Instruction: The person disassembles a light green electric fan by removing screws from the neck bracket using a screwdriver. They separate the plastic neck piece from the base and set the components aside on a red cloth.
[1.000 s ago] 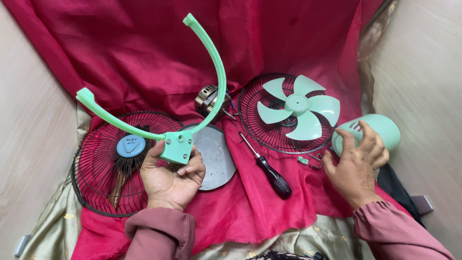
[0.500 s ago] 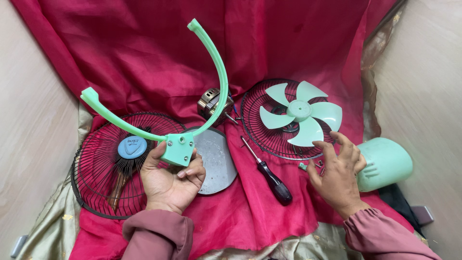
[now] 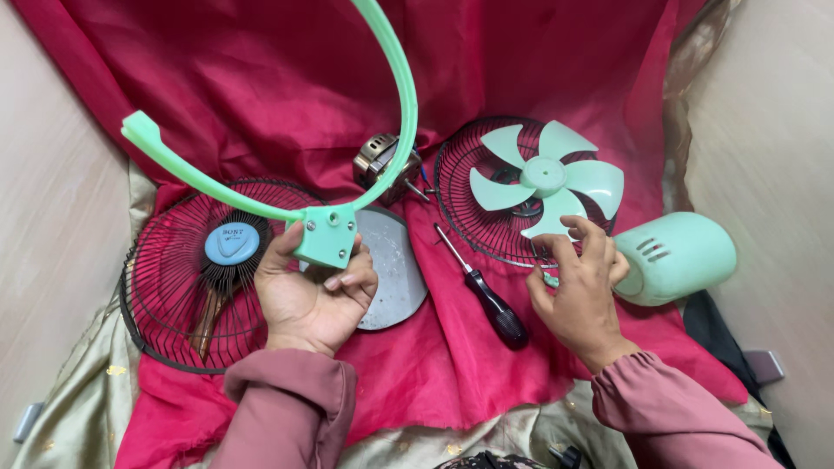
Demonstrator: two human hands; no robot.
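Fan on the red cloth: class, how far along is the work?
Looks done: the fan lies apart, grille with blade, other grille, motor and housing all separate. In hand: left hand grips the green bracket; right hand reaches small parts on the cloth. Left: the screwdriver lies untouched.

Home floor: red cloth (image 3: 261, 78) strewn with fan parts (image 3: 543, 178)

Bright, even light; sharp focus
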